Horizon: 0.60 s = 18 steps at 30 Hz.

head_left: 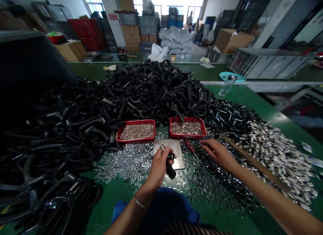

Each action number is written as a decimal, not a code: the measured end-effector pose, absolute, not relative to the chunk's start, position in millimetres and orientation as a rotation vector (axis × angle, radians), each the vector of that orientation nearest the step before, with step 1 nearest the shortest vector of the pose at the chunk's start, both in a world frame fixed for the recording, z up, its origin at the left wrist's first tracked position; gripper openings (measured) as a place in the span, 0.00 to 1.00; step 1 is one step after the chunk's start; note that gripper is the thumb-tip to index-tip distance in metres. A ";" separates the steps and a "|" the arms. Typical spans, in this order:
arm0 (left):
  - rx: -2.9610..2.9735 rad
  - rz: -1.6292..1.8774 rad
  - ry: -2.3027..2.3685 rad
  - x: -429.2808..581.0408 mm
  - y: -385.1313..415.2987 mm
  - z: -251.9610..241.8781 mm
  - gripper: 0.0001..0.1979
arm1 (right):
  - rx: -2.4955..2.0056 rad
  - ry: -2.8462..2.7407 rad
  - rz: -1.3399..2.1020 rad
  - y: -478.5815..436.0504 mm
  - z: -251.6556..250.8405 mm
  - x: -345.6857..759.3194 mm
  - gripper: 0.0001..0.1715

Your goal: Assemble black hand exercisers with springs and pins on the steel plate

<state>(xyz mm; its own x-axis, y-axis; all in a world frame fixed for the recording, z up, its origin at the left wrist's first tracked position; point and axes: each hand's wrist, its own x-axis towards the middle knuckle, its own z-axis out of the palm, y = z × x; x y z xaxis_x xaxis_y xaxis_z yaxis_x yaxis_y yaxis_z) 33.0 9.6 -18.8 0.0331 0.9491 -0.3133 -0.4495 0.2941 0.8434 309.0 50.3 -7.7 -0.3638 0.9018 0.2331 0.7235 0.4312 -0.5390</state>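
Note:
My left hand (159,164) is closed around a black handle part (170,170), over the near part of a square metal plate (178,148). A small silver spring (162,147) stands out at its fingertips. My right hand (216,152) reaches over small dark parts to the right of the plate, its fingers bent close together; anything between the fingertips is too small to make out. A red-handled screwdriver (189,145) lies between the plate and that hand. Two red trays, a left one (136,139) and a right one (188,136), hold small metal pieces.
Black plastic parts (151,83) are heaped behind and to the left. Silver rings (126,162) spread around the plate. A hammer (254,162) lies at the right by silver cylinders (280,154). Farther back are a clear bottle (227,86) and a grey crate (268,65).

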 end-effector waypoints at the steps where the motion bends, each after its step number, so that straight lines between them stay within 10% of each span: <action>1: 0.579 1.212 1.012 34.5 11.4 -19.5 0.21 | -1.487 -2.126 0.352 63.3 -9.1 334.3 0.15; 18: 0.423 1.363 0.913 51.4 34.4 -9.9 0.19 | -2.406 -1.681 -0.011 224.2 2.8 371.1 0.20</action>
<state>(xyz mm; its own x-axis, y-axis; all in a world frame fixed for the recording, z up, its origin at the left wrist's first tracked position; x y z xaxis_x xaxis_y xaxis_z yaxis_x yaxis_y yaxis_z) 51.4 34.4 -9.9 -0.0525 0.9495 -0.3094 -0.6476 0.2035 0.7343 371.1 224.2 2.8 0.3507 0.9283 0.1236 0.9299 -0.3295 -0.1636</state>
